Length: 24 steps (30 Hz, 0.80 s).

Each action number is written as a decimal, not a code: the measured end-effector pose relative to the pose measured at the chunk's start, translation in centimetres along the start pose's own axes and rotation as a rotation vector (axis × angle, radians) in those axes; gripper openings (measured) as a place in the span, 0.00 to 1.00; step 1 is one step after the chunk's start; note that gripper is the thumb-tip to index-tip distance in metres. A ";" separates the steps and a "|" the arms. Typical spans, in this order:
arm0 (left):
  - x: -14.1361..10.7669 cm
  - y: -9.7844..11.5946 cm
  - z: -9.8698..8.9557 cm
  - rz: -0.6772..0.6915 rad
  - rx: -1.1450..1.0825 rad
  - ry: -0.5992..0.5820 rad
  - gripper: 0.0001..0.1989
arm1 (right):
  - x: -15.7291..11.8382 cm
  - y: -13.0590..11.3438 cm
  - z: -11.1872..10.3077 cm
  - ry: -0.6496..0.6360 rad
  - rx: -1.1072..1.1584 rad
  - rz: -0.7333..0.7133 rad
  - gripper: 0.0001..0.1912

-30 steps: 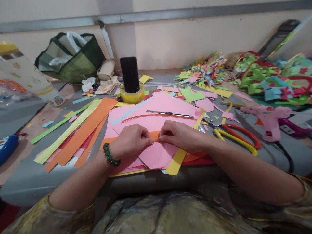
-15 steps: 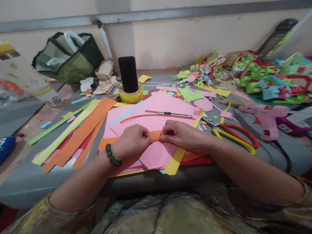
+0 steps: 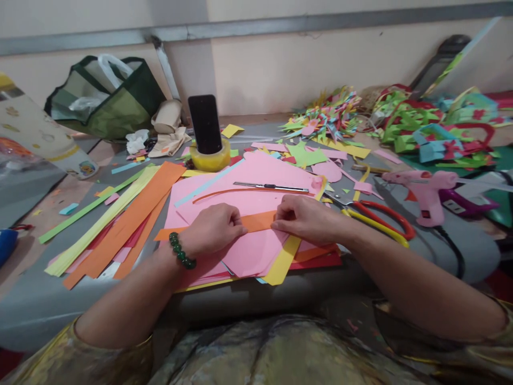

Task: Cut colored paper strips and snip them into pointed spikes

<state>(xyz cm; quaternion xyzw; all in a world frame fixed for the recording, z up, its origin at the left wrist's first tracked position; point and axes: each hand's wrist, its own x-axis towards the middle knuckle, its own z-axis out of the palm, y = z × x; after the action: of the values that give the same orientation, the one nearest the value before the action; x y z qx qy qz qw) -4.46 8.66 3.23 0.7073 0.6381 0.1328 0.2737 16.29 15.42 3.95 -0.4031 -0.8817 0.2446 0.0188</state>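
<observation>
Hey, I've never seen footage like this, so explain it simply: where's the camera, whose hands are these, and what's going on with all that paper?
There's no machine here, just one person's bare hands. The camera sits on that person's head, looking forward and down, so the forearms rise from the bottom edge.

The left hand, with a green bracelet at its wrist, and the right hand hold an orange strip in their fingers, above pink paper. A cutter lies just beyond.

Also on the grey table: loose strips at left, scissors and a glue gun at right. Farther back, a phone stands propped at yellow tape.
</observation>
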 end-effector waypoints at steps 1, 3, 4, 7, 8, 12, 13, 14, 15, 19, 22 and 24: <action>0.0 0.0 0.0 -0.001 0.001 -0.005 0.10 | -0.1 0.2 -0.1 -0.001 -0.005 0.001 0.10; 0.0 -0.1 0.0 -0.004 0.006 -0.014 0.10 | -0.2 0.5 -0.2 -0.001 -0.015 0.017 0.10; 0.0 -0.1 0.0 -0.006 0.007 -0.018 0.10 | -0.2 0.6 -0.3 -0.001 -0.016 0.029 0.10; 0.1 -0.1 -0.1 -0.004 0.007 -0.021 0.10 | -0.5 1.0 -0.5 -0.003 -0.010 0.061 0.10; 0.1 -0.1 -0.1 -0.002 0.007 -0.021 0.10 | -0.5 1.1 -0.5 -0.003 -0.005 0.065 0.10; 0.1 -0.2 0.0 0.005 0.008 -0.026 0.10 | -0.9 1.5 -0.7 0.019 0.023 0.090 0.10; 0.1 -0.2 0.0 0.006 0.008 -0.026 0.10 | -1.1 1.6 -0.7 0.028 0.029 0.098 0.10; 0.0 -0.2 0.0 0.007 0.008 -0.026 0.10 | -1.2 1.8 -0.8 0.037 0.033 0.107 0.10; 0.0 -0.3 0.0 0.009 0.009 -0.026 0.10 | -1.3 1.9 -0.8 0.048 0.034 0.115 0.09; 0.0 -0.3 0.0 0.017 0.025 -0.024 0.10 | -1.8 2.6 -0.8 0.089 0.046 0.119 0.09; -0.1 -0.3 -0.1 0.015 0.038 -0.032 0.10 | -2.2 3.1 -0.8 0.106 0.067 0.105 0.09; -0.1 -0.3 -0.1 0.011 0.039 -0.040 0.09 | -2.3 3.3 -0.7 0.109 0.081 0.105 0.09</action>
<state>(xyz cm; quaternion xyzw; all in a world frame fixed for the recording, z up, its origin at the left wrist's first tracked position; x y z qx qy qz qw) -4.80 8.60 3.16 0.7185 0.6310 0.1077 0.2719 20.30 15.88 3.53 -0.4604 -0.8463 0.2586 0.0701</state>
